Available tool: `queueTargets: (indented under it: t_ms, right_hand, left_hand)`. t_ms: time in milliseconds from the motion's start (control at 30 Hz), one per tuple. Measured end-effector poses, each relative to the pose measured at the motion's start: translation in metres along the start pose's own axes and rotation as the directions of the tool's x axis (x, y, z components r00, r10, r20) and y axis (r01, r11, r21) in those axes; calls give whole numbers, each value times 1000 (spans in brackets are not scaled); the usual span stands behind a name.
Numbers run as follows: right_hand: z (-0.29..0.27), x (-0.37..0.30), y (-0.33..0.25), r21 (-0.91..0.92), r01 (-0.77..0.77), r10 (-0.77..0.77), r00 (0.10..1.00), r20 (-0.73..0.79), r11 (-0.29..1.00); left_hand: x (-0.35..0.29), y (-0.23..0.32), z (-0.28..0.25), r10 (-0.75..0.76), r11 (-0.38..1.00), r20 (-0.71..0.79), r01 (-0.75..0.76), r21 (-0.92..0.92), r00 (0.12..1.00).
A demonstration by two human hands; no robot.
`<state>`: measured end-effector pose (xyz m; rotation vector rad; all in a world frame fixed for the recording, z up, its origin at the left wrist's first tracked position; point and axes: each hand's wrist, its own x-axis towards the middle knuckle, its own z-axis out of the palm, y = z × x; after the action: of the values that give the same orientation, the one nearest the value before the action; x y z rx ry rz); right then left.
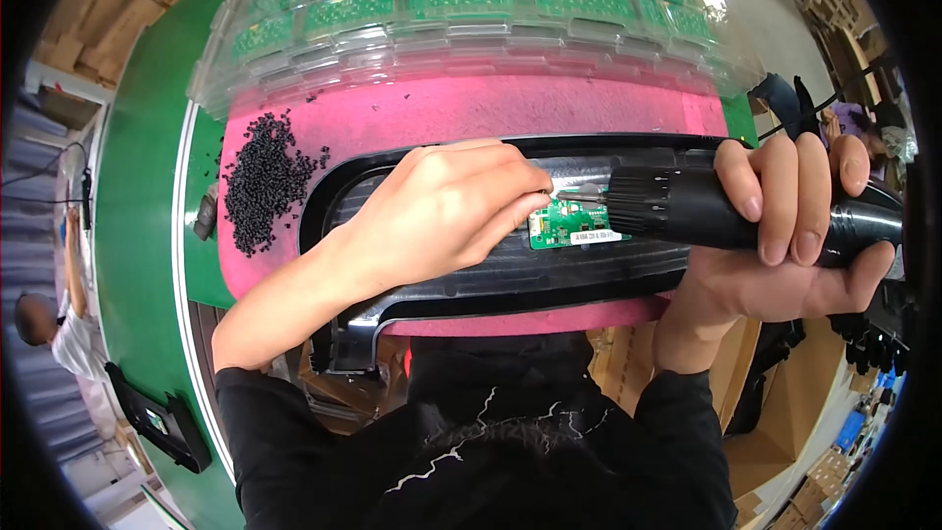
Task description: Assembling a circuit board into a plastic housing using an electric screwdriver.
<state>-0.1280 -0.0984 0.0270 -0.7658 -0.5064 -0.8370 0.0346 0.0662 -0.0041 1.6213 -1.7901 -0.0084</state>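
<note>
Our right hand (780,226) grips driver (682,204) sideways, seemingly so its bit (587,195) meets our left hand (446,198), pinched closed, contents unclear.

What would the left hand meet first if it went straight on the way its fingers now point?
The left hand would probably meet the metal tip of the black screwdriver first, though depth is unclear.

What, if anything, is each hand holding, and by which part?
Right hand: black screwdriver, by its barrel behind the ribbed collar. Left hand: pinched near the bit; any held piece unclear.
</note>
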Motion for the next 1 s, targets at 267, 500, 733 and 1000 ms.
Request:
queueTargets:
  t_ms: [267, 500, 733, 1000]
  right_hand:
    - [-3, 1, 15, -168, -58, 93, 974, 205, 984]
    - [2, -6, 24, -261, -36, 110, 954, 278, 965]
    - [6, -1, 8, -531, -127, 129, 991, -35, 838]
    - [-17, -2, 14, -639, -183, 123, 983, -137, 747]
  left_hand:
    - [-7, -7, -1, 91, 995, 24, -92, 32, 996]
    - [-10, -8, -2, 102, 988, 32, -104, 110, 994]
    - [-12, -9, -10, 100, 993, 46, -103, 59, 994]
    - [-13, -7, -6, 112, 994, 242, -105, -39, 964]
